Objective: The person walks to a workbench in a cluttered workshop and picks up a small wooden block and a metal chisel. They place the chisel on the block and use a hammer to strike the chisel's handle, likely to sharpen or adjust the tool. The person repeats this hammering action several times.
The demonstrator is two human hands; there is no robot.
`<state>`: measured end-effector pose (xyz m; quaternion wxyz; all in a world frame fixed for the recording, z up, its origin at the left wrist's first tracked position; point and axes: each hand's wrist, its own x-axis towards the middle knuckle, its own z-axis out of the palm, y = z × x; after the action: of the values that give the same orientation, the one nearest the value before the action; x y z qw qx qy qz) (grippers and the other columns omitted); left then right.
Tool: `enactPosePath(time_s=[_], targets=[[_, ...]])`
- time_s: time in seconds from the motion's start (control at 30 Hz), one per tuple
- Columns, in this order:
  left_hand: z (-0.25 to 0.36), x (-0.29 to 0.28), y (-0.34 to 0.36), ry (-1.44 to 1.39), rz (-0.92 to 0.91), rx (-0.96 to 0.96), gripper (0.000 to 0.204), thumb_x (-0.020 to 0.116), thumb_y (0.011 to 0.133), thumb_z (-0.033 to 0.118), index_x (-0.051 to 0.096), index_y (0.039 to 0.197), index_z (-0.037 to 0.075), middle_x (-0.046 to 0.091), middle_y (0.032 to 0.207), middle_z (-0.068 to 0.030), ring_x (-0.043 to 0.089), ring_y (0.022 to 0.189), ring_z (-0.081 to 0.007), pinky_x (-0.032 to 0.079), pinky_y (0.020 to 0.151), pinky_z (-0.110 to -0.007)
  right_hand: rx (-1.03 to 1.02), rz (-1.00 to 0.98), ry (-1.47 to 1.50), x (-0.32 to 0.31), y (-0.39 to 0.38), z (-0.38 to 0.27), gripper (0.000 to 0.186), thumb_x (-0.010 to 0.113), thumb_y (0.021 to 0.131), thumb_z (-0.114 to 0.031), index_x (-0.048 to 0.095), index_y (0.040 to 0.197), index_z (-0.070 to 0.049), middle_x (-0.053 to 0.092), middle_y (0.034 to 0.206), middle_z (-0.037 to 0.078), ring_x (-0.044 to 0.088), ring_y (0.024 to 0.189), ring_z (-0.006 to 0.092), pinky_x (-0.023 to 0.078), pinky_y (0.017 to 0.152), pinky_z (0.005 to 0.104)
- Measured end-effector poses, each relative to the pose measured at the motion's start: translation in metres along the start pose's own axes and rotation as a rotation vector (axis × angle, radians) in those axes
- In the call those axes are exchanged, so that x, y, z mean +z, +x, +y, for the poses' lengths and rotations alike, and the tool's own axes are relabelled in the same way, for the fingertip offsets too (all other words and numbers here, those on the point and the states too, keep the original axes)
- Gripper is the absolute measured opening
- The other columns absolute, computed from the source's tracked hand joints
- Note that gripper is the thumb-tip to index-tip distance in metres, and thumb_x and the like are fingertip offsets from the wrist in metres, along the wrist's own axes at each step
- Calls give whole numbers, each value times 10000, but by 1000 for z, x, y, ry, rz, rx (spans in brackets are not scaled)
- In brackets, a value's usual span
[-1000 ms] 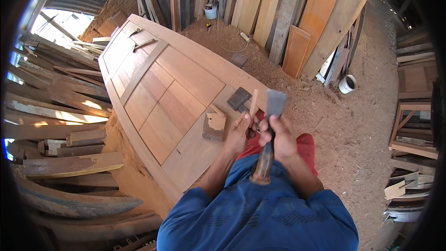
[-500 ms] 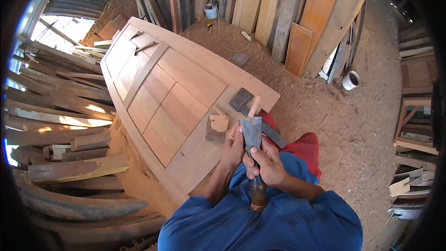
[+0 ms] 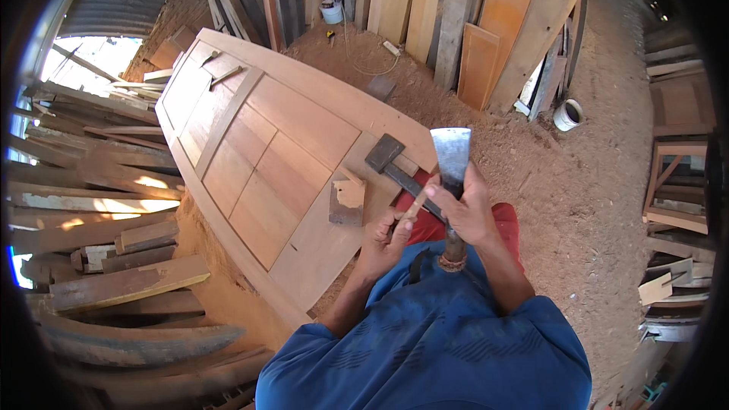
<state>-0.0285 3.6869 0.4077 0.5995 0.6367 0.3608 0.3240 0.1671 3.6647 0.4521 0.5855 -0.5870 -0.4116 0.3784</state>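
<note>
My right hand [image 3: 469,209] grips a broad chisel [image 3: 452,153], its flared steel blade pointing away from me and its handle toward my shirt. Pinched in my left hand [image 3: 385,243] is a small wooden peg [image 3: 414,209], slanting up to the right; my right thumb and fingertips seem to touch its upper end. Just beyond the hands, a dark-headed hammer [image 3: 386,155] lies on a panelled wooden door [image 3: 304,153], its handle running toward my lap and partly hidden by my right hand. A small two-toned wood block [image 3: 348,201] rests on the door left of the hammer.
A wooden strip [image 3: 228,125] lies across the door, with clamp-like pieces [image 3: 225,74] near its far end. Stacked timber [image 3: 129,281] fills the left. Boards [image 3: 456,30] lean at the back. A white bucket [image 3: 568,115] stands on the sawdust-covered floor.
The chisel has moved right and away from me in my right hand, its blade face now brighter. My left hand has come off the blade and now holds the peg beside it.
</note>
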Motion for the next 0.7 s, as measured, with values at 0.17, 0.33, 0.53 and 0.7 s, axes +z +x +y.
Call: enactPosePath(time_s=[0.17, 0.33, 0.53, 0.7], targets=[[0, 9, 10, -65, 13, 24, 196, 629, 952, 68, 599, 1131, -7, 602, 904, -17, 532, 823, -58, 440, 726, -206, 96, 70, 129, -2, 9, 7, 268, 725, 864, -130, 540, 1023, -20, 591, 789, 22, 494, 564, 50, 425, 482, 238], [7, 11, 25, -458, 141, 139, 238, 629, 949, 50, 573, 1170, -17, 643, 949, -63, 591, 946, -104, 474, 820, -240, 222, 120, 378, -3, 5, 20, 245, 713, 893, -135, 527, 1024, -43, 588, 779, 24, 496, 526, 55, 423, 455, 228], [8, 10, 63, 111, 73, 517, 189, 504, 1031, 178, 575, 1076, 9, 624, 825, -71, 633, 866, -148, 492, 782, -252, 387, -37, 700, 25, -8, 32, 187, 655, 950, -171, 531, 1022, -51, 604, 783, 31, 507, 500, 75, 463, 444, 246], [4, 5, 68, -493, 194, 136, 334, 424, 1057, 344, 550, 980, 44, 505, 661, -12, 487, 582, -93, 392, 545, -227, 485, 10, 721, 29, -8, 19, 183, 554, 1005, -244, 512, 1071, -78, 597, 806, 54, 516, 542, 97, 476, 469, 269]])
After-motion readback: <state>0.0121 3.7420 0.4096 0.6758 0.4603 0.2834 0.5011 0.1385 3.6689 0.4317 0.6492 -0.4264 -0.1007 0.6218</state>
